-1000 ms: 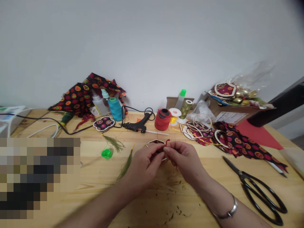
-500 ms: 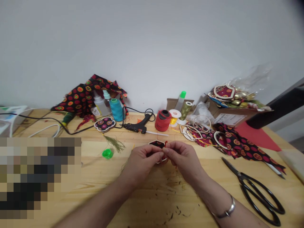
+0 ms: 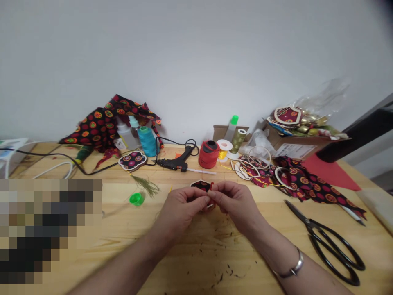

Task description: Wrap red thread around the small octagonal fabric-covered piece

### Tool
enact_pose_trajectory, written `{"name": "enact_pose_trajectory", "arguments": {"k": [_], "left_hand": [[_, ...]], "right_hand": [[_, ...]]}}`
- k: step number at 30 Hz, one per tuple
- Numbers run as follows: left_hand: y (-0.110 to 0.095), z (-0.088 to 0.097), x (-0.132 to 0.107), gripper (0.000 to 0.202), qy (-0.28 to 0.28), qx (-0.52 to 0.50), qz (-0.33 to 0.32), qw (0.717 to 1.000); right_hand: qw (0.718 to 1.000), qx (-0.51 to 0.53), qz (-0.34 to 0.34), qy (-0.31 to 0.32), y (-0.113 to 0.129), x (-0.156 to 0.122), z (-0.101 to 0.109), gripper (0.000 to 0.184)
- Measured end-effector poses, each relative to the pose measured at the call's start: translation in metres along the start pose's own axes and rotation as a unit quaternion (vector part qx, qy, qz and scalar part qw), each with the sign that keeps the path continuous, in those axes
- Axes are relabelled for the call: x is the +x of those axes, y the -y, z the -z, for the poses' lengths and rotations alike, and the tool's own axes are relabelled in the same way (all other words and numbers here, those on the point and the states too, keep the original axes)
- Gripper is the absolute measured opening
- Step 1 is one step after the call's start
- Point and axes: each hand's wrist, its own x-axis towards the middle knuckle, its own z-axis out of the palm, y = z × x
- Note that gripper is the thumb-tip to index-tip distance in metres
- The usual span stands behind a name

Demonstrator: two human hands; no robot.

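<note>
Over the middle of the wooden table (image 3: 190, 262), my left hand (image 3: 181, 211) and my right hand (image 3: 235, 203) meet fingertip to fingertip, both closed in a pinch. Between them is a small hexagonal ornament (image 3: 201, 185) covered in black and red fabric, with a bit of red cord at its right edge where my right fingers pinch. My left fingers grip the ornament's lower left side. A silver bracelet (image 3: 293, 268) circles my right wrist.
Black scissors (image 3: 327, 241) lie at the right. Behind the hands are a glue gun (image 3: 176, 162), a red spool (image 3: 208, 154), a teal spool (image 3: 146, 141), patterned fabric (image 3: 104, 121), rings and fabric pieces (image 3: 276, 174), a cardboard box (image 3: 302, 141). A green cap (image 3: 136, 199) lies left.
The hands have stayed together on the ornament. The green tassel that lay by my left hand a second ago no longer shows, and the red cord end sticks up less.
</note>
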Motion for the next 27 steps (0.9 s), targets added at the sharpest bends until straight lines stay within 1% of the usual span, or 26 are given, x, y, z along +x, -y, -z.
{"name": "enact_pose_trajectory", "arguments": {"k": [7,13,16,19,21,23,27], "left_hand": [[-0.0034,-0.0013,-0.0004,0.01,-0.006,-0.036,0.042,0.998],[-0.0004,-0.0006,-0.0011,0.008,-0.003,-0.074,0.046,0.996],[0.0009,-0.0004,-0.0006,0.008,-0.002,-0.097,0.048,0.994],[0.0007,-0.0003,-0.0001,0.007,-0.007,-0.115,0.053,0.992],[0.0006,-0.0004,0.0003,0.006,-0.015,-0.123,0.054,0.991],[0.001,-0.0006,0.001,0.006,-0.023,-0.135,0.052,0.989],[0.0025,-0.0009,0.0031,0.005,-0.019,-0.177,0.049,0.983]], "right_hand": [[1.0,-0.01,0.006,-0.003,-0.0011,-0.0001,0.0002,0.007],[1.0,-0.007,-0.007,-0.006,0.0023,-0.0022,-0.0016,0.008],[1.0,0.01,-0.01,0.012,0.0027,-0.0033,-0.0014,0.012],[0.999,0.015,-0.006,0.038,0.0005,-0.0026,-0.0001,0.02],[0.999,-0.007,-0.002,0.032,-0.0019,-0.001,0.0017,0.026],[0.998,-0.052,0.011,0.017,-0.004,0.0008,0.004,0.031],[0.984,-0.17,0.055,0.003,-0.0028,0.0026,0.0083,0.031]]}}
